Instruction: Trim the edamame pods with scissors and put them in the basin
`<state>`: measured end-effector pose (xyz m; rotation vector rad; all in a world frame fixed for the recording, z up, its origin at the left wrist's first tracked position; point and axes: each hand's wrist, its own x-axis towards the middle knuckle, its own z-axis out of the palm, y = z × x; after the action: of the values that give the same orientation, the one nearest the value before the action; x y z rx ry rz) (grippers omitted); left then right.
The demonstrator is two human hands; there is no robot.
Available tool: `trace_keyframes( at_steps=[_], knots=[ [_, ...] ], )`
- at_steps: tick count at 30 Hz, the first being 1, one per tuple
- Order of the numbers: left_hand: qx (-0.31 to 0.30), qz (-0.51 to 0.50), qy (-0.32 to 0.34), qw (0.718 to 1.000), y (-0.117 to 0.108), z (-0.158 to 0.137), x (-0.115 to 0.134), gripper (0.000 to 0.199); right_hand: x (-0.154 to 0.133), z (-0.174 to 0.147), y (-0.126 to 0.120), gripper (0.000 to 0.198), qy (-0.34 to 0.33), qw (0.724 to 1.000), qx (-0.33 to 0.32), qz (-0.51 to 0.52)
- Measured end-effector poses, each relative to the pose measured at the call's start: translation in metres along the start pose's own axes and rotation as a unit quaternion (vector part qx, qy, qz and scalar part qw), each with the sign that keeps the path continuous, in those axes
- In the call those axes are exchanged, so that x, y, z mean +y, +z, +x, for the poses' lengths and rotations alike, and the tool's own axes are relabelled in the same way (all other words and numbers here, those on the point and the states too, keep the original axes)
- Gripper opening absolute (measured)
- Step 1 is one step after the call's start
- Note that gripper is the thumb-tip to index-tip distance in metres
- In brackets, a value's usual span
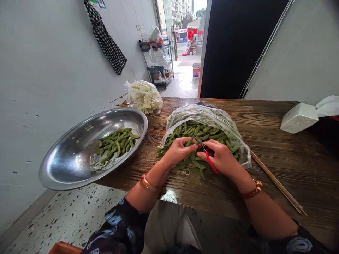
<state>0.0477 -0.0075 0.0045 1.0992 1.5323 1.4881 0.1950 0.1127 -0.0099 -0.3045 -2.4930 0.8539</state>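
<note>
My left hand (180, 151) pinches a green edamame pod (189, 142) between thumb and fingers, above the pile. In my right hand (220, 157) is a pair of scissors (211, 162) with red handles, its blades pointing up and left beside the held pod. Under and around both hands lies a heap of edamame pods (197, 163), spilling from a clear plastic bag (233, 131) on the wooden table (278, 151). To the left, a large steel basin (71, 155) holds more pods (118, 143) and some small bits.
Behind the basin sits a plastic bag of pale cauliflower (144, 97) with thin sticks near it. A bundle of wooden skewers (278, 183) lies right of my right hand. A white tissue pack (299, 117) stands at the right; a cart (157, 65) is by the doorway.
</note>
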Motion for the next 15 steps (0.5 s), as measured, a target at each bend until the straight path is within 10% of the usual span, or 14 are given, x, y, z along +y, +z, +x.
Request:
trace_keyframes(
  at_steps=[15],
  knots=[
    [0.159, -0.225, -0.038, 0.961, -0.0083, 0.0065, -0.0016, 0.039, 0.0013, 0.0013, -0.0007, 0.031, 0.02, 0.998, 0.052, 0.028]
  ],
)
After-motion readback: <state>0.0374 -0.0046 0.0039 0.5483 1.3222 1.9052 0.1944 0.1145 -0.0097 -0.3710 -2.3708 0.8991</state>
